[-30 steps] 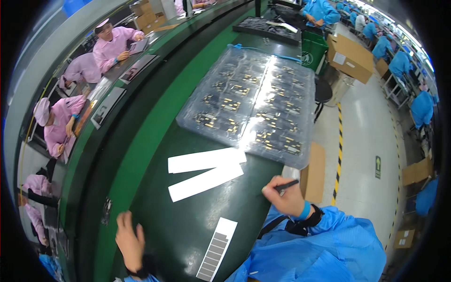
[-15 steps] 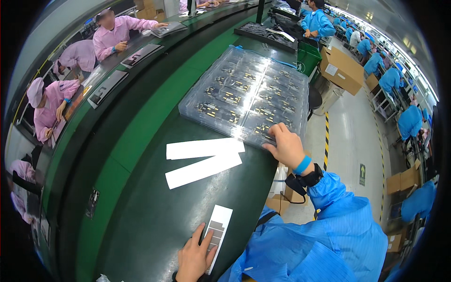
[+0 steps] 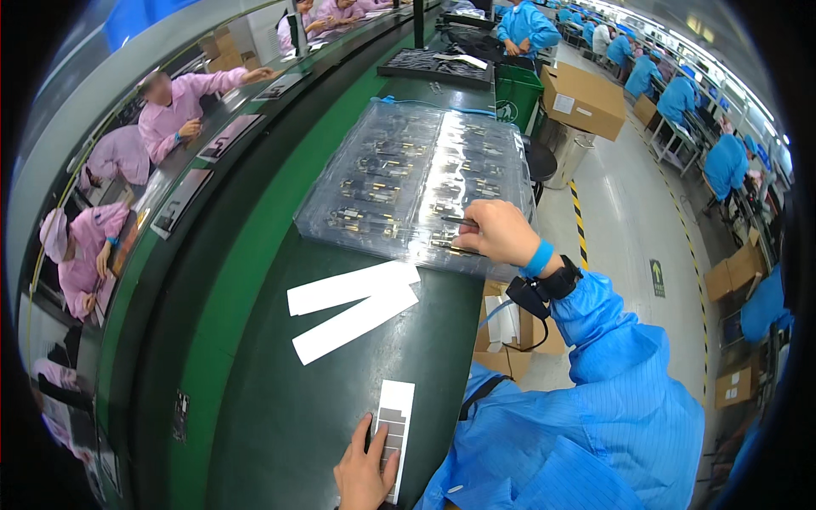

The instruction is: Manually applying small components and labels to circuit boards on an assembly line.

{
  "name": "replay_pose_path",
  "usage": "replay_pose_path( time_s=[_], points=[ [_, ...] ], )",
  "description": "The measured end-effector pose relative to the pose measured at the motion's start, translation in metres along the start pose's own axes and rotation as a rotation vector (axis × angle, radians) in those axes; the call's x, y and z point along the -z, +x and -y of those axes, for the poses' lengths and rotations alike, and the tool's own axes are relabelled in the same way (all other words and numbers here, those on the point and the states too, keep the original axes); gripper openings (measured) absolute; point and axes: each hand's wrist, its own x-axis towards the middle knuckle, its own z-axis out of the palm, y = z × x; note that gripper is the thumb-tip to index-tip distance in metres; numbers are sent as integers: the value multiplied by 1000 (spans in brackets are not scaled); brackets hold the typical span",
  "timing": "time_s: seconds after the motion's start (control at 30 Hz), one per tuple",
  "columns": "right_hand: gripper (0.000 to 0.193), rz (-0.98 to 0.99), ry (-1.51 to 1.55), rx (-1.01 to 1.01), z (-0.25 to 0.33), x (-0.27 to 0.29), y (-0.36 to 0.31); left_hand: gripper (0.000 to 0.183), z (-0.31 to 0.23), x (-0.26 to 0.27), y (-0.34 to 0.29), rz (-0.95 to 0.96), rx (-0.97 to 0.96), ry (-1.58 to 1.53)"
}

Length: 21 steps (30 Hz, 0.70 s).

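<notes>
My left hand (image 3: 365, 473) lies with its fingers spread on a white strip (image 3: 398, 393) that carries a column of grey rectangular stickers. It touches the strip without gripping it. My right hand (image 3: 501, 231), with a blue band at the wrist, is over the near right part of a clear plastic tray (image 3: 319, 223). Its thumb and fingers are pinched on a small, thin dark part (image 3: 460, 221) that sticks out to the left. In the tray's pockets sit rows of dark parts with gold-coloured pieces (image 3: 371, 192). Between tray and left hand, two blank white strips (image 3: 353, 325) overlap at one end.
A conveyor with a green border (image 3: 246, 297) runs along the left; people in pink work beyond it. A black tray (image 3: 433, 66) lies past the clear tray. A green bin (image 3: 518, 92) and a cardboard box (image 3: 585, 100) stand at the far right, beside the aisle.
My right hand has gone from loosely curved at the tray's near edge to pinching a dark part. My left hand stays on the stickered strip. The whole view has shifted slightly.
</notes>
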Motion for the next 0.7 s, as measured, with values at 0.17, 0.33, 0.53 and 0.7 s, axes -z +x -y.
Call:
replay_pose_path(
  time_s=[0.17,0.33,0.53,0.7],
  points=[
    [24,-179,11,121,-3,19,7,40,-1,1,1,-29,-28,-35],
    [18,-455,-357,224,3,40,16,40,0,-2,6,-82,-57,-21],
    [17,-732,-444,239,4,101,14,41,4,0,-2,-71,-41,-58],
    [16,-802,-431,333,24,132,-11,38,11,-9,-1,-123,-62,-31]
  ],
)
